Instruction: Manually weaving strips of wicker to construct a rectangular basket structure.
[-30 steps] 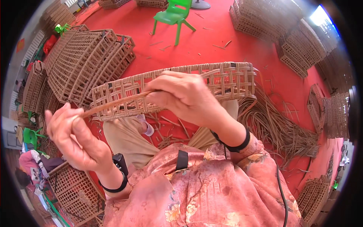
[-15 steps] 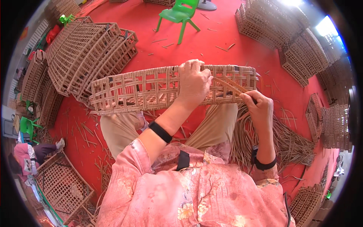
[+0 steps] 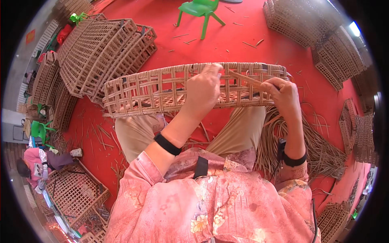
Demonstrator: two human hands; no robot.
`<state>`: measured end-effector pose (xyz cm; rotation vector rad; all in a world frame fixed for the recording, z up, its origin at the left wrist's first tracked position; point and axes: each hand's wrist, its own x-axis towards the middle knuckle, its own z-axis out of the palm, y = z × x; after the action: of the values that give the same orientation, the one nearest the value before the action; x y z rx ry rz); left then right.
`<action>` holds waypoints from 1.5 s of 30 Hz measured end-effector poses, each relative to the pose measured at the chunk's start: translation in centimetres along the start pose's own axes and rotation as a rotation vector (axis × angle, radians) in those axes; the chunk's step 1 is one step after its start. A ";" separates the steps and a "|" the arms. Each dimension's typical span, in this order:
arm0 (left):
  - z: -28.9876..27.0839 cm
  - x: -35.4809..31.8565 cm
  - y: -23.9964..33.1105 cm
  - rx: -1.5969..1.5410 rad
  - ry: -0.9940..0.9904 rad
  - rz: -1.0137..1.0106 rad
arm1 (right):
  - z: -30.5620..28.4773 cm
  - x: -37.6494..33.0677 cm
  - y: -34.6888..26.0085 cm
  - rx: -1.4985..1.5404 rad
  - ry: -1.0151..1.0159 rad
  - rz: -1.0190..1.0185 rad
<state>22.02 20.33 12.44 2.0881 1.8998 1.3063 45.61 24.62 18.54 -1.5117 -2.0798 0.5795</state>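
A long, open-lattice woven basket (image 3: 142,93) lies across my lap, its rim facing me. My left hand (image 3: 204,89) grips the basket's upper rim near its middle, fingers curled over the edge. My right hand (image 3: 283,95) is at the basket's right end, pinching a flat rattan strip (image 3: 247,79) that runs slantwise from the rim to my fingers. Both wrists wear black bands.
Stacks of similar woven baskets (image 3: 101,48) stand at the upper left, and more baskets (image 3: 300,20) at the upper right. A green plastic chair (image 3: 200,10) is behind on the red floor. Loose rattan strips (image 3: 320,150) lie at my right. Another person (image 3: 36,168) sits at the lower left, next to a flat basket (image 3: 75,194).
My left hand, out at the far left pulling a strip a second ago, has come to the basket's middle rim. My right hand has shifted to the right end, holding a strip.
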 end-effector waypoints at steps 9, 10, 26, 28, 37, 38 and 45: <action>1.9 0.8 1.6 0.448 -0.289 0.010 | -0.3 3.9 4.4 0.304 -0.195 -0.001; 1.9 0.6 1.3 0.235 -0.221 -0.069 | 0.0 4.0 4.5 0.262 -0.194 -0.018; 0.4 -0.7 -1.7 0.069 0.129 -0.055 | 2.7 5.6 2.6 0.289 -0.259 -0.073; -0.2 -0.6 -1.8 0.135 0.124 -0.046 | 2.9 5.8 1.9 0.300 -0.263 -0.111; -3.1 -5.2 -0.8 0.262 0.240 0.322 | 5.3 5.1 6.5 0.171 -0.070 -0.452; -3.7 -7.2 -0.7 0.172 0.104 0.319 | 4.0 4.1 4.9 0.184 -0.093 -0.382; -17.1 -23.6 -5.2 0.644 0.224 -0.406 | 7.4 5.2 3.3 0.117 0.022 -0.361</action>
<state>10.19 -6.38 7.86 1.6295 2.9528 0.9468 42.16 30.17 11.48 -1.0387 -2.1886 0.5315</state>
